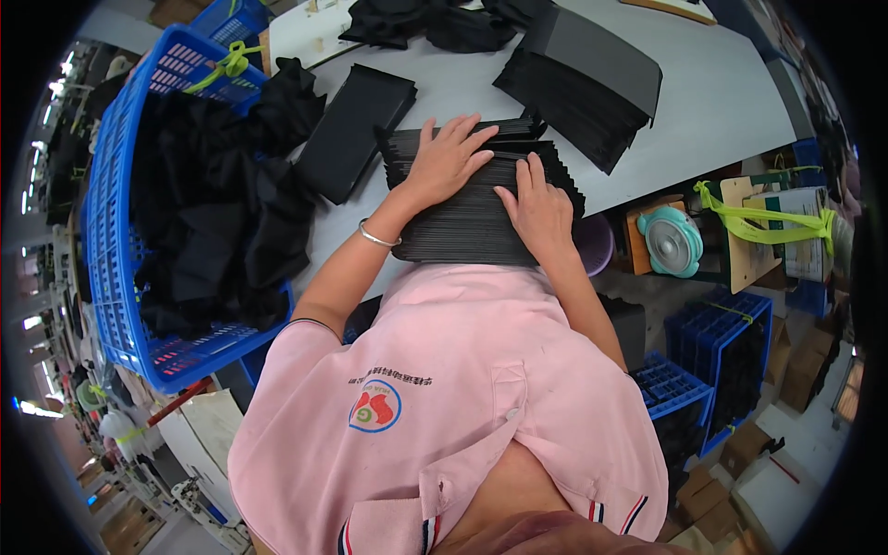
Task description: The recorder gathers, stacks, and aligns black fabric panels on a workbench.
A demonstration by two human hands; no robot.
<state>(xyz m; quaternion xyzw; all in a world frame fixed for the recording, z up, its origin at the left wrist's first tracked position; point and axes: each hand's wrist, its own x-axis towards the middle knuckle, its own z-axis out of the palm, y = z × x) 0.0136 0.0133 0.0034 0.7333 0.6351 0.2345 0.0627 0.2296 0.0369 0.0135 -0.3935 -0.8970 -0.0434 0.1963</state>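
Observation:
A thick stack of thin black sheets (467, 227) lies on its side at the near edge of the table, against my front, its many edges facing up. My left hand (449, 162) rests on the stack's far left part with its fingers spread. On the right part lies my right hand (539, 208), fingers stretched forward over the sheet edges and the thumb apart. Neither hand grips anything that I can see. Just left of the stack is a flat black rectangular pile (356, 129). Farther right stands a taller, slanted stack of black panels (592, 69).
A blue plastic basket (116, 222) full of black fabric (208, 203) stands at the left. More black cloth (444, 23) lies at the back of the white table (712, 92). Beyond its right edge are a small teal fan (671, 242) and blue crates (717, 356).

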